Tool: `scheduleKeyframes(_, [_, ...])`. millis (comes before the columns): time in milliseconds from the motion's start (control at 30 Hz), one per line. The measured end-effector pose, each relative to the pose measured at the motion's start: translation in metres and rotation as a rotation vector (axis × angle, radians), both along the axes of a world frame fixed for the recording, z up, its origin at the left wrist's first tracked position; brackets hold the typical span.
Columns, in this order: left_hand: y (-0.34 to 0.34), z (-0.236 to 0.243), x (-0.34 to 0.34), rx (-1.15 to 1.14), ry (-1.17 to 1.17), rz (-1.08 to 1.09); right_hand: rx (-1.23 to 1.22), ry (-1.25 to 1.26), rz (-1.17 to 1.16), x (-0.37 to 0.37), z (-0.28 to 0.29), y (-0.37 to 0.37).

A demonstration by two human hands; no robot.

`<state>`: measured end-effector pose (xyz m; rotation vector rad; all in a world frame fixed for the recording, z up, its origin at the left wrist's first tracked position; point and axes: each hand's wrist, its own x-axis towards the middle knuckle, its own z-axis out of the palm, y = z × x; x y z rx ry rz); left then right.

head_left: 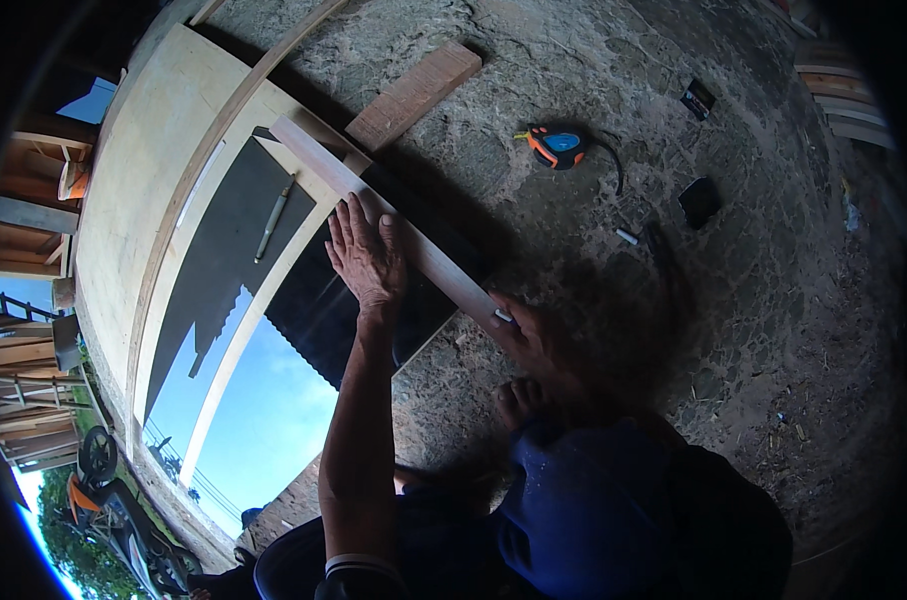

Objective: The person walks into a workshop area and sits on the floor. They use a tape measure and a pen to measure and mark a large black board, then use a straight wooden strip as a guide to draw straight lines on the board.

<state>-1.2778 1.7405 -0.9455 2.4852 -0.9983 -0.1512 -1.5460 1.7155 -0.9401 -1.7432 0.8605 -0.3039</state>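
A long straight wooden strip [439, 260] lies slantwise across a reflective sheet of glass [284, 350], which mirrors blue sky. My left hand [369, 260] rests flat, fingers stretched, partly on the strip and partly on the glass. At the strip's near end my right hand [539, 340] is closed around the wood. A short white stick [504, 315] shows at its fingers; its kind is unclear. The right palm is in shadow. On the grey part of the glass lies a slim pen-like tool [274, 217], left of the strip's far end.
Under the glass is a pale wooden board [124, 215], crossed by a long lath [189, 185]. A wooden block [414, 95], an orange-and-blue tape measure [557, 147], a flat black object [699, 202] and a small white stick [627, 236] lie on the rough floor. A motorcycle [124, 525] stands lower left.
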Motion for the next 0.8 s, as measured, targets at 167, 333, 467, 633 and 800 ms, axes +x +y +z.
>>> scheduleKeyframes(167, [-0.003, 0.002, -0.007, 0.036, -0.049, -0.02, 0.071, -0.052, -0.016, -0.004, -0.02, 0.004])
scheduleKeyframes(333, [-0.001, 0.005, -0.004, 0.048, -0.059, -0.003, 0.089, -0.069, -0.028, 0.0, -0.025, 0.007])
scheduleKeyframes(467, [-0.004, 0.005, -0.006, 0.076, -0.064, -0.004, 0.153, -0.069, -0.015, -0.003, -0.014, -0.003])
scheduleKeyframes(633, [-0.006, 0.004, -0.009, 0.085, -0.067, -0.004, 0.182, 0.041, 0.019, -0.004, -0.006, -0.014])
scheduleKeyframes(800, [-0.007, 0.005, -0.008, 0.099, -0.071, -0.003, 0.066, 0.112, 0.034, 0.007, 0.013, -0.02])
